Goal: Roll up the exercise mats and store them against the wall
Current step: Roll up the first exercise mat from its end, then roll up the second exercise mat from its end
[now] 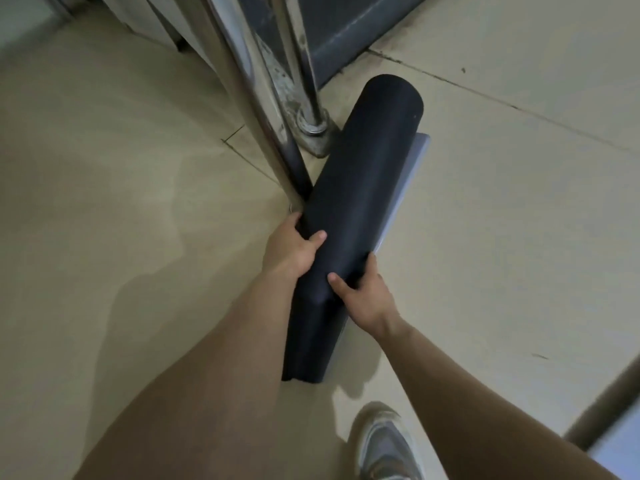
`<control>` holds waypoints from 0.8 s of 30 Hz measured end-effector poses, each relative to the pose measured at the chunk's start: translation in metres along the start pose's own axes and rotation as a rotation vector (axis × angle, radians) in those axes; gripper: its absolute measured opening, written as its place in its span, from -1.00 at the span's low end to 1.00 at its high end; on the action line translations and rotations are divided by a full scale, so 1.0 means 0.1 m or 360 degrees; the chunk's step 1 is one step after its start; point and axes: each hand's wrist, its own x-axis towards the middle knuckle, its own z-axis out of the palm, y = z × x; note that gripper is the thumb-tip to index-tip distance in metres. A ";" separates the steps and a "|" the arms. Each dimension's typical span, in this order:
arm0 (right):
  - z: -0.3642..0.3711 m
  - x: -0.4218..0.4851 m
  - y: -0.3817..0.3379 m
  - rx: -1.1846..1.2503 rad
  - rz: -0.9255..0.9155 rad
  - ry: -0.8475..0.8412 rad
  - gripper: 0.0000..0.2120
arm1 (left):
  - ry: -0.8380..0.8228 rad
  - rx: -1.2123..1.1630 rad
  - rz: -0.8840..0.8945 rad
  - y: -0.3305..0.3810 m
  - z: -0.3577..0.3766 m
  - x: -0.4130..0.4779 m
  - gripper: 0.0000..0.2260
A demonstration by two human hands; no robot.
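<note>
A dark, rolled-up exercise mat [360,188] slants across the middle of the view, its far end near the base of a metal railing. A loose lighter-grey edge [408,181] shows along its right side. My left hand [291,251] grips the roll from the left, with the thumb on top. On the right side, my right hand [363,292] grips it a little lower, its thumb also on top. The roll's near end [304,358] hangs just above the floor.
Shiny metal railing posts [263,109] with a foot plate [313,128] stand right beside the mat's far end. A dark grey panel [343,32] rises behind them. Beige tiled floor [502,202] spreads to both sides. My shoe [384,445] is at the bottom.
</note>
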 end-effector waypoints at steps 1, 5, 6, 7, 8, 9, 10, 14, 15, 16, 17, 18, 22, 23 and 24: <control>-0.09 -0.13 -0.02 -0.0073 -0.0011 -0.0027 -0.17 | 0.0125 0.0190 0.0027 0.09 0.02 -0.14 -0.49; -0.74 -0.90 0.18 -0.0561 -0.0031 0.0008 -0.27 | 0.0178 0.0569 0.0294 0.56 0.45 -0.95 -0.52; -0.97 -1.12 0.34 -0.0668 -0.0021 0.0040 -0.29 | 0.0039 0.0586 0.0330 0.69 0.65 -1.18 -0.53; -1.21 -1.37 0.53 -0.0731 0.0024 0.0081 -0.31 | -0.0144 0.0614 0.0369 0.81 0.87 -1.41 -0.53; -1.48 -1.63 0.75 -0.0742 0.0098 0.0137 -0.32 | -0.0345 0.0658 0.0436 0.94 1.11 -1.67 -0.53; -1.75 -1.91 1.01 -0.0743 0.0208 0.0217 -0.33 | -0.0545 0.0718 0.0528 1.07 1.36 -1.95 -0.52; -2.03 -2.21 1.31 -0.0743 0.0315 0.0314 -0.34 | -0.0717 0.0791 0.0639 1.19 1.61 -2.27 -0.51; -2.93 -3.44 2.45 -0.0615 0.0761 0.0646 -0.34 | -0.1087 0.1042 0.1259 1.51 2.45 -3.55 -0.47; -3.05 -3.73 2.69 -0.0585 0.0858 0.0680 -0.34 | -0.1161 0.1089 0.1371 1.50 2.63 -3.83 -0.47; -3.14 -3.98 2.93 -0.0571 0.0937 0.0698 -0.35 | -0.1248 0.1156 0.1453 1.46 2.81 -4.07 -0.46; -3.17 -4.19 3.14 -0.0572 0.1001 0.0693 -0.37 | -0.1336 0.1248 0.1520 1.38 2.98 -4.26 -0.44; -3.16 -4.36 3.34 -0.0586 0.1039 0.0661 -0.39 | -0.1415 0.1364 0.1575 1.25 3.12 -4.43 -0.39; -2.75 -4.76 3.98 -0.0822 0.0926 0.0538 -0.31 | -0.1523 0.1913 0.1842 0.49 3.41 -4.85 -0.04; -2.60 -4.81 4.11 -0.0967 0.0858 0.0505 -0.19 | -0.1507 0.2038 0.1927 0.33 3.42 -4.91 0.06; -2.46 -4.85 4.21 -0.1113 0.0803 0.0457 -0.06 | -0.1486 0.2148 0.2006 0.18 3.42 -4.95 0.14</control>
